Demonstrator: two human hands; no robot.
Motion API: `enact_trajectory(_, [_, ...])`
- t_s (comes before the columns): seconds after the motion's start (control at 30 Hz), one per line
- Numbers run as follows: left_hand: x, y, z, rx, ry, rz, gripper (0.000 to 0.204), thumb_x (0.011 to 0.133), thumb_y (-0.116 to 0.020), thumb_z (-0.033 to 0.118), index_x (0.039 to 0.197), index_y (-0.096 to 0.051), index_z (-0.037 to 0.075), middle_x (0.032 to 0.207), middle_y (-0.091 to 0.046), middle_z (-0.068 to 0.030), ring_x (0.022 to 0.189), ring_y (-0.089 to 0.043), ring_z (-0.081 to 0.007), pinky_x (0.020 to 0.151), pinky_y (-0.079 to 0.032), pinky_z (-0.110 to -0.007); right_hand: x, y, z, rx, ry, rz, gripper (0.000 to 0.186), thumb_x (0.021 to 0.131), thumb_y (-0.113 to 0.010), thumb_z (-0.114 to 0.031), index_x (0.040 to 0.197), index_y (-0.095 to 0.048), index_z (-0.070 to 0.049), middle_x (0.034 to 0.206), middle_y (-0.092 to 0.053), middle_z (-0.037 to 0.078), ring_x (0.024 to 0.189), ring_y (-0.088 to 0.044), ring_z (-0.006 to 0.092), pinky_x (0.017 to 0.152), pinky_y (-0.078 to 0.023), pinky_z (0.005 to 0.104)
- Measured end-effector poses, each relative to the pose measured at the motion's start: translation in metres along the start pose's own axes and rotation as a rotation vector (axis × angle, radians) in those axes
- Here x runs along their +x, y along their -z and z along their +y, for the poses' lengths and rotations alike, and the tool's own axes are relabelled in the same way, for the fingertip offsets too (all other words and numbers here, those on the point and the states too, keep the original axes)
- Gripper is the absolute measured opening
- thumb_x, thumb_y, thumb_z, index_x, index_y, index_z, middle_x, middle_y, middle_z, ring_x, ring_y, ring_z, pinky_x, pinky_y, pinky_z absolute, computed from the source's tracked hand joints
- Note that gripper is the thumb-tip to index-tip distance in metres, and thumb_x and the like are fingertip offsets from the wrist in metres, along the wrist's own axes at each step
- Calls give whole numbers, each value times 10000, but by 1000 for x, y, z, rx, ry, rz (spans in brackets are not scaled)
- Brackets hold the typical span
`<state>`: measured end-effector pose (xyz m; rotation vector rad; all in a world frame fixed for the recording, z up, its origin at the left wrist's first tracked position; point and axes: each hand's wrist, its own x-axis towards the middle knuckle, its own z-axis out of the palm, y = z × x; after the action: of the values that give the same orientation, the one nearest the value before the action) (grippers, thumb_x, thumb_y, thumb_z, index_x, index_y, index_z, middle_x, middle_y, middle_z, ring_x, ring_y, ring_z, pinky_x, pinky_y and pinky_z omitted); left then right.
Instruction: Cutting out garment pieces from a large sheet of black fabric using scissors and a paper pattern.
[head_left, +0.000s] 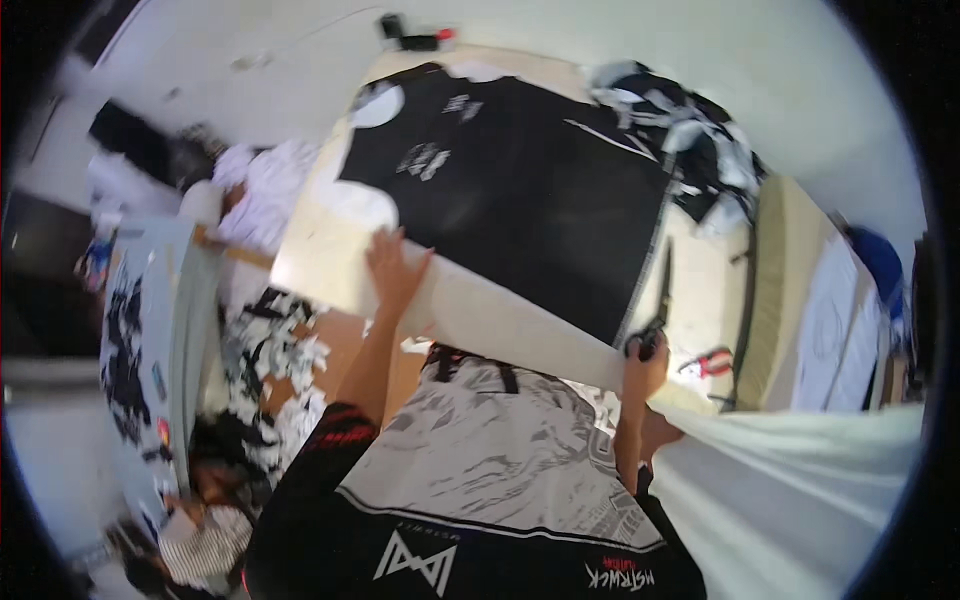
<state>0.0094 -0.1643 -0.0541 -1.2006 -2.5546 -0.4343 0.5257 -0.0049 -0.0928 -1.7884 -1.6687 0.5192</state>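
Note:
A black printed fabric panel [530, 180], shaped like the body of a shirt, lies flat on the pale table [470, 300] with white fabric showing along its edges. My left hand [395, 268] rests with fingers spread near the panel's lower left edge, beside a white curved piece [365, 205]. In my right hand [647, 365] are black-handled scissors [662, 300], held at the table's near right with their dark blades pointing away from me. The blades lie just right of the panel's right edge.
Red-handled pliers [708, 363] lie right of my right hand. Black and white fabric scraps [690, 135] are heaped at the far right. A padded tan board [778, 290] stands along the right. More scraps [285, 360] litter the floor at left, where another person [200, 540] sits low.

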Motion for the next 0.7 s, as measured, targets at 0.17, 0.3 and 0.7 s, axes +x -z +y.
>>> enact_trajectory(0.17, [0,3,1,69,-22,-17,827,946,-700,619,1556,-519,91,1667,-396,-246,1573,-319,-421,1265,-229,-630,16,8,-21,-88,-214,-25,510,738,-859,-300,1182,-728,-85,1040,-792,124,962,-766,327,868,-589,432])
enact_trajectory(0.3, [6,-1,0,54,-29,-13,830,945,-702,620,1555,-519,87,1665,-402,-236,1571,-321,-421,1266,-233,-624,25,18,-27,-217,-258,-64,432,736,-858,-388,1010,-775,-65,913,-797,148,881,-775,361,811,-597,454])
enact_trajectory(0.7, [59,-14,-42,-62,33,274,584,879,-825,444,1339,-670,119,1385,-634,-161,1323,-568,-362,1116,-401,-540,-1,-31,-38,427,-186,63,69,943,-736,-19,976,-744,42,886,-769,116,786,-704,162,752,-578,333])
